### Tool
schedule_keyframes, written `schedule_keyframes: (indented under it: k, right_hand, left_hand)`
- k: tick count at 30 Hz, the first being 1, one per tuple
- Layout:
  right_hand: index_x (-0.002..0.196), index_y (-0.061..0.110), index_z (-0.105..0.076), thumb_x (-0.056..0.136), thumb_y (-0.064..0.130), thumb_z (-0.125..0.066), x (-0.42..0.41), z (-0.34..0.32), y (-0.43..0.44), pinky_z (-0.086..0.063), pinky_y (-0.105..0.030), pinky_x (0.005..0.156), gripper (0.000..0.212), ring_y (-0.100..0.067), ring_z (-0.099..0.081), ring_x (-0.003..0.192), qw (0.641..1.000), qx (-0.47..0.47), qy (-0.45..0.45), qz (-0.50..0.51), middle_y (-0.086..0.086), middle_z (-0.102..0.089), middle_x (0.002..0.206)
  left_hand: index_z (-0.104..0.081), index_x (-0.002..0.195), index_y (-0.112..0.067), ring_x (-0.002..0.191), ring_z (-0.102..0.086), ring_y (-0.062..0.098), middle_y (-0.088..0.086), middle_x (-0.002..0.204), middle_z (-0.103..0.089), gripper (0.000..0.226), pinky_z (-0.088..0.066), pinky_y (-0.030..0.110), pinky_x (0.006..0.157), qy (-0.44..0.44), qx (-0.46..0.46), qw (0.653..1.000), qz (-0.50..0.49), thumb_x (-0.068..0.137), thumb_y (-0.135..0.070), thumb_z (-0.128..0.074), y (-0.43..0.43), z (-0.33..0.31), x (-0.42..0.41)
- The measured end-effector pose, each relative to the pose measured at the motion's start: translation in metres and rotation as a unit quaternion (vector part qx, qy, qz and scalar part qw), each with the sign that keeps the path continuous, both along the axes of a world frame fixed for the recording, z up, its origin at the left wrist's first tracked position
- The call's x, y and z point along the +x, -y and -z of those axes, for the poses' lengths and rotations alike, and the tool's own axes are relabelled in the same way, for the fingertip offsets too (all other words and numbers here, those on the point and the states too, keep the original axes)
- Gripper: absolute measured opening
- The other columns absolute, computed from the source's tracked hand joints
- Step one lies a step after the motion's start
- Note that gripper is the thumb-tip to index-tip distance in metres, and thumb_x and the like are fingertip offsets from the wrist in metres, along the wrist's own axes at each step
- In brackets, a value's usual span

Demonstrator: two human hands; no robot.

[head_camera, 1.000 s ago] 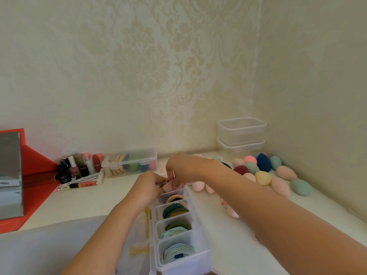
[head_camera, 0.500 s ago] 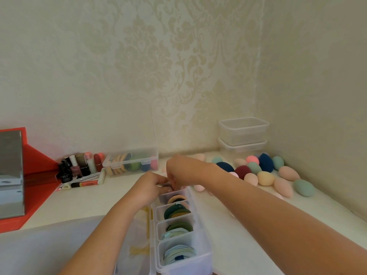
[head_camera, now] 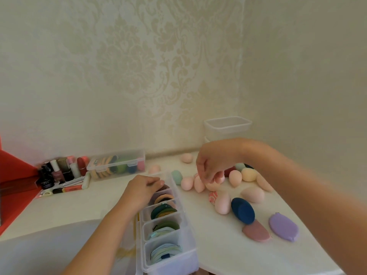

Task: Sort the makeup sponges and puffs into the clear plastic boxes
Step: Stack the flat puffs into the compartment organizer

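1 divided clear box (head_camera: 173, 263), bench (head_camera: 218, 249) centre, puffs (head_camera: 165, 211) inside. L hand (head_camera: 144, 187) fingers bent at far compartment, grip unclear. R hand (head_camera: 212, 167) curled over pink sponges (head_camera: 187, 183); grasp can't tell.

Tabletop (head_camera: 79, 203): white, set into a wallpapered corner.
Front centre: compartmented clear box (head_camera: 188, 253) holding flat puffs.
Back left: lidded clear box (head_camera: 119, 162), with a cosmetics cluster (head_camera: 59, 172) beside it.
Back right: stacked clear tubs (head_camera: 227, 125).
Right: loose egg-shaped sponges (head_camera: 187, 182), navy sponge (head_camera: 243, 213), mauve puff (head_camera: 256, 233), purple puff (head_camera: 284, 229).

Bare forearms (head_camera: 103, 231), left hand (head_camera: 142, 188), right hand (head_camera: 211, 165)
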State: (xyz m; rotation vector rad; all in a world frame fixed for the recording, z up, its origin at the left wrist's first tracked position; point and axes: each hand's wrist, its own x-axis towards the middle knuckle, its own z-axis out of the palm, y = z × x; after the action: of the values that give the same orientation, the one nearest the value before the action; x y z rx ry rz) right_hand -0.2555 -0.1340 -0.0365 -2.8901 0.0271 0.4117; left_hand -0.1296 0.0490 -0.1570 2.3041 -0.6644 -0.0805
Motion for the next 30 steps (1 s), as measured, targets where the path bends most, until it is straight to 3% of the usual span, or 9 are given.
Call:
schedule_keyframes:
  k: [2, 3, 6, 9, 13, 17, 21, 26, 30]
  right_hand:
    - [0.095, 0.007, -0.072, 0.082, 0.024, -0.068, -0.022, 0.005, 0.011, -0.049, -0.017, 0.068, 0.021, -0.009, -0.064, 0.068, 0.996, -0.055, -0.044, 0.047, -0.001, -0.074, 0.086]
    - [0.088, 0.009, -0.072, 0.080, 0.027, -0.071, -0.034, 0.010, 0.017, -0.049, -0.020, 0.068, 0.020, -0.009, -0.064, 0.066, 0.993, -0.068, -0.052, 0.083, 0.003, -0.073, 0.078]
    - [0.058, 0.018, -0.055, 0.070, 0.041, -0.077, -0.061, 0.036, 0.036, -0.040, -0.020, 0.053, 0.033, -0.007, -0.053, 0.051, 0.976, -0.134, -0.043, 0.168, 0.010, -0.057, 0.049]
    - [0.060, 0.018, -0.038, 0.067, 0.049, -0.078, -0.078, 0.063, 0.041, -0.037, -0.023, 0.059, 0.052, -0.013, -0.044, 0.057, 0.968, -0.138, -0.062, 0.201, 0.006, -0.044, 0.058]
    - [0.065, 0.020, -0.035, 0.072, 0.040, -0.076, -0.090, 0.086, 0.041, -0.041, -0.025, 0.074, 0.046, -0.013, -0.046, 0.068, 0.971, -0.064, -0.071, 0.221, 0.007, -0.042, 0.065]
    - [0.067, 0.025, -0.042, 0.069, 0.037, -0.078, -0.088, 0.096, 0.048, -0.043, -0.027, 0.078, 0.038, -0.017, -0.051, 0.079, 0.976, -0.022, -0.054, 0.209, 0.008, -0.052, 0.071]
    - [0.094, 0.021, -0.057, 0.074, 0.042, -0.074, -0.085, 0.094, 0.052, -0.039, -0.021, 0.072, 0.034, -0.014, -0.051, 0.087, 0.975, -0.019, -0.077, 0.208, 0.009, -0.057, 0.089]
    - [0.078, 0.023, -0.056, 0.079, 0.030, -0.070, -0.074, 0.100, 0.064, -0.036, -0.020, 0.065, 0.016, -0.013, -0.050, 0.079, 0.971, 0.016, -0.025, 0.237, 0.006, -0.057, 0.085]
    - [0.091, 0.014, -0.061, 0.082, 0.022, -0.068, -0.064, 0.100, 0.079, -0.044, -0.023, 0.072, 0.014, -0.015, -0.053, 0.081, 0.947, 0.081, 0.044, 0.306, 0.000, -0.061, 0.093]
  left_hand:
    - [-0.072, 0.108, -0.019, 0.101, -0.063, 0.018, -0.001, 0.109, -0.071, 0.027, -0.045, 0.033, 0.093, 0.012, 0.001, 1.000, 0.001, 0.094, -0.032, -0.054, 0.001, 0.000, -0.002]
    - [-0.073, 0.106, -0.019, 0.100, -0.063, 0.018, -0.001, 0.107, -0.071, 0.026, -0.045, 0.032, 0.092, 0.017, -0.002, 1.000, 0.001, 0.094, -0.031, -0.053, 0.001, 0.000, -0.003]
    - [-0.074, 0.101, -0.019, 0.094, -0.063, 0.017, -0.003, 0.099, -0.072, 0.023, -0.044, 0.027, 0.084, 0.031, -0.015, 0.999, 0.001, 0.095, -0.027, -0.053, 0.002, 0.000, -0.008]
    - [-0.074, 0.098, -0.019, 0.091, -0.063, 0.017, -0.003, 0.092, -0.071, 0.023, -0.040, 0.025, 0.078, 0.047, -0.018, 0.999, 0.004, 0.095, -0.027, -0.052, 0.001, 0.000, -0.015]
    - [-0.073, 0.103, -0.017, 0.084, -0.059, 0.014, 0.001, 0.096, -0.072, 0.024, -0.037, 0.024, 0.074, 0.065, -0.024, 0.998, -0.003, 0.095, -0.027, -0.052, -0.001, 0.001, -0.022]
    - [-0.072, 0.106, -0.017, 0.088, -0.060, 0.015, 0.002, 0.100, -0.071, 0.025, -0.038, 0.024, 0.076, 0.065, -0.018, 0.998, -0.003, 0.095, -0.027, -0.052, -0.002, 0.001, -0.027]
    - [-0.071, 0.109, -0.019, 0.099, -0.062, 0.016, -0.001, 0.107, -0.071, 0.025, -0.043, 0.027, 0.087, 0.053, -0.019, 0.998, -0.001, 0.095, -0.028, -0.052, -0.004, 0.002, -0.028]
    - [-0.072, 0.106, -0.021, 0.096, -0.062, 0.017, -0.002, 0.103, -0.071, 0.024, -0.044, 0.027, 0.085, 0.052, -0.015, 0.999, -0.002, 0.095, -0.029, -0.053, -0.006, 0.001, -0.031]
    - [-0.070, 0.110, -0.021, 0.100, -0.062, 0.015, -0.003, 0.107, -0.071, 0.024, -0.044, 0.028, 0.090, 0.043, -0.030, 0.999, 0.000, 0.094, -0.028, -0.054, -0.007, 0.001, -0.033]
